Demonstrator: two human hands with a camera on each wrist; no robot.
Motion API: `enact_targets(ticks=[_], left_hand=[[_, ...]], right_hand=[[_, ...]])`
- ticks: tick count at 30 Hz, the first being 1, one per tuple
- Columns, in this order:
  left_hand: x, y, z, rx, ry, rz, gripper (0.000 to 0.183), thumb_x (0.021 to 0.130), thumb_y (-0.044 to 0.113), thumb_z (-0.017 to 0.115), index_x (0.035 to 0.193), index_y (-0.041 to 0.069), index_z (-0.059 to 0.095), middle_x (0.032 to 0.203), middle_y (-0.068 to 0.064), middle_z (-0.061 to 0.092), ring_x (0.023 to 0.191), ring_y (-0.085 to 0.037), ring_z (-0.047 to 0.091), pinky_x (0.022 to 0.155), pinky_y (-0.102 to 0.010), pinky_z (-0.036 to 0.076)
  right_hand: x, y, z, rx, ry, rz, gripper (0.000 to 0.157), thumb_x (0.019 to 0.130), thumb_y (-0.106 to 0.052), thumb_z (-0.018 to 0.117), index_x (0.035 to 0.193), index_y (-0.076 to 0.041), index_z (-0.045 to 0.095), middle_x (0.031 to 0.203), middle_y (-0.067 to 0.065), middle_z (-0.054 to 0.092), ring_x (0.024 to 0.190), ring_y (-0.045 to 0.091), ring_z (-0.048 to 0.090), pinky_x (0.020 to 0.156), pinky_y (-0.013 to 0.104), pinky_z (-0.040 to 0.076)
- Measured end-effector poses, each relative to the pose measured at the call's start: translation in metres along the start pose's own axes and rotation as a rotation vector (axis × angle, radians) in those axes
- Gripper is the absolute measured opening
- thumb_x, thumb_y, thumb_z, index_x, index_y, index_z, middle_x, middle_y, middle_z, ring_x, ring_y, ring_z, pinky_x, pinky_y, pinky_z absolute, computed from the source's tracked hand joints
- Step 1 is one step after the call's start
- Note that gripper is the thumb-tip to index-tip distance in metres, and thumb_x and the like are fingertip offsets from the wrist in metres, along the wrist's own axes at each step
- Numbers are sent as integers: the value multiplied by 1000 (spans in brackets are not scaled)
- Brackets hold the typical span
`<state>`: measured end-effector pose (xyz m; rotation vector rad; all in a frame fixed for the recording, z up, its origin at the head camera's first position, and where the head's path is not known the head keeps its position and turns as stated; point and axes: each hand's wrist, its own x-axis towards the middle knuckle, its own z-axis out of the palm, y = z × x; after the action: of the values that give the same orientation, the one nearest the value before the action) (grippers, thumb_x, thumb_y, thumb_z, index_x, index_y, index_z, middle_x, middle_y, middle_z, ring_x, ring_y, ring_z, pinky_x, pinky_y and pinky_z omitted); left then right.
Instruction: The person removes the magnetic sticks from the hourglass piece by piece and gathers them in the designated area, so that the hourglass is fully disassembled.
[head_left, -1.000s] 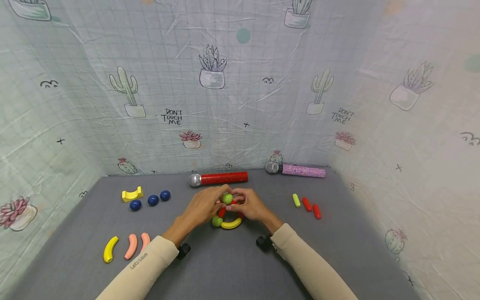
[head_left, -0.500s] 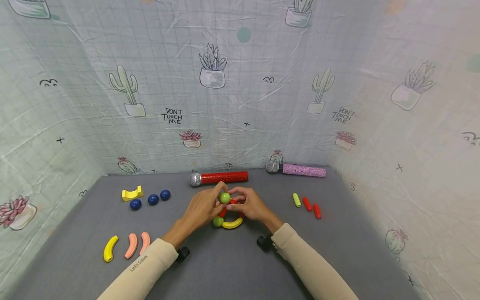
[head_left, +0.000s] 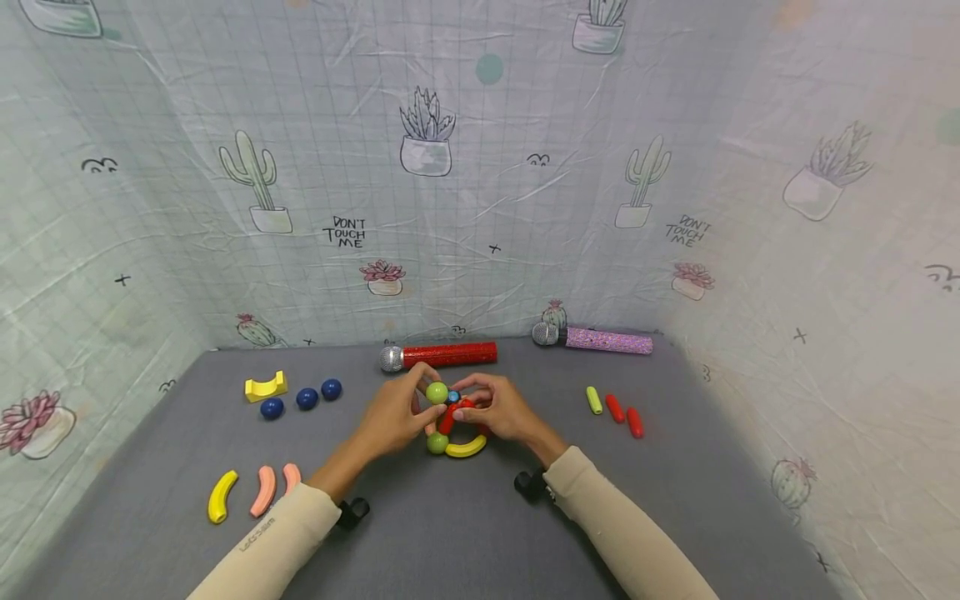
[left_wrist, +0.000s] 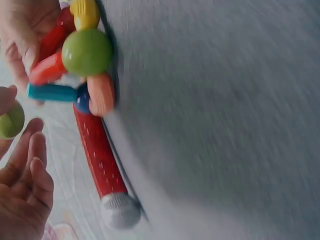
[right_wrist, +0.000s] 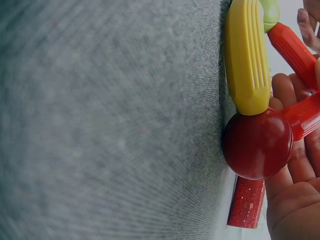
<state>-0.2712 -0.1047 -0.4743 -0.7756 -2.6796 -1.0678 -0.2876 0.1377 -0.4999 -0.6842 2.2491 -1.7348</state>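
My left hand (head_left: pixel 392 414) pinches a green ball (head_left: pixel 437 392) between thumb and fingers, left of the top of a magnetic stick-and-ball structure. In the left wrist view this ball (left_wrist: pixel 12 121) is apart from the upright teal stick (left_wrist: pixel 52 93). My right hand (head_left: pixel 506 408) pinches the upper ends of the leaning red sticks (right_wrist: pixel 295 52). The structure's base shows a green ball (left_wrist: pixel 87 52), a blue ball (left_wrist: pixel 83 98), a dark red ball (right_wrist: pixel 257 144), a yellow curved stick (head_left: pixel 466 447) and a peach curved stick (left_wrist: pixel 101 94).
Behind lie a red microphone (head_left: pixel 450 354) and a pink glittery one (head_left: pixel 609 341). To the left are a yellow arch block (head_left: pixel 266 387), blue balls (head_left: pixel 307 398), pink curved sticks (head_left: pixel 263 492) and a yellow one (head_left: pixel 222 497). Right lie red sticks (head_left: pixel 634 422) and a light-green stick (head_left: pixel 594 400).
My left hand has moved left with the green ball, away from the top of the structure, and the blue stick end now shows. My right hand stays in place.
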Motion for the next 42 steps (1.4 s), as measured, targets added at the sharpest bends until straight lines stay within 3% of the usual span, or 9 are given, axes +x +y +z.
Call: enact_targets(ticks=[5,12,23,27,32,37,42], left_hand=[[-12,-9,-19,85,63,-31,34,92,29,85,122,22,70,105,2,65,82,-20,59,67,-27,45],[-32,-25,-52,166,100,-91,37,93,26,84,127,17,73,105,-3,66,80,-22,57,62,-28,40],[-71,-72,-116,278,205,-118,36,92,17,84,123,10,69,105,-11,67,78,-22,58,66,-31,43],[-86,-94,-142,307,214,-185,39,90,14,85,124,6,68,105,-16,66,80,-24,59,65,-30,42],[-98,-123,-165,301,167,-321,41,93,16,82,128,2,65,110,-25,66,83,-27,60,65,-32,43],[-108,-148,-181,292,72,-457,43,97,21,78,130,0,62,119,-33,66,94,-42,65,72,-48,52],[-113,-167,-189,279,-34,-537,43,96,18,77,128,-4,60,118,-36,66,101,-49,63,80,-59,50]], right_hand=[[-1,0,0,10,4,20,43,93,-5,81,134,-6,69,107,18,81,85,8,72,76,22,57],[-2,-1,-1,-41,20,33,43,94,-12,82,135,-10,70,105,13,82,84,13,68,74,24,52],[-3,0,0,-32,17,37,43,94,-12,82,135,-9,69,105,13,82,82,13,67,71,23,51],[-2,0,0,-30,18,43,43,94,-12,82,135,-10,69,105,12,82,83,12,69,72,23,52],[-2,0,-1,-28,18,31,43,94,-10,82,135,-9,69,104,14,82,82,12,67,71,23,50],[-3,-1,-1,-23,13,28,43,94,-9,81,135,-8,69,104,14,82,80,11,67,68,22,49],[-3,-1,0,-25,9,26,43,94,-10,81,135,-8,69,103,14,82,79,10,66,67,22,48]])
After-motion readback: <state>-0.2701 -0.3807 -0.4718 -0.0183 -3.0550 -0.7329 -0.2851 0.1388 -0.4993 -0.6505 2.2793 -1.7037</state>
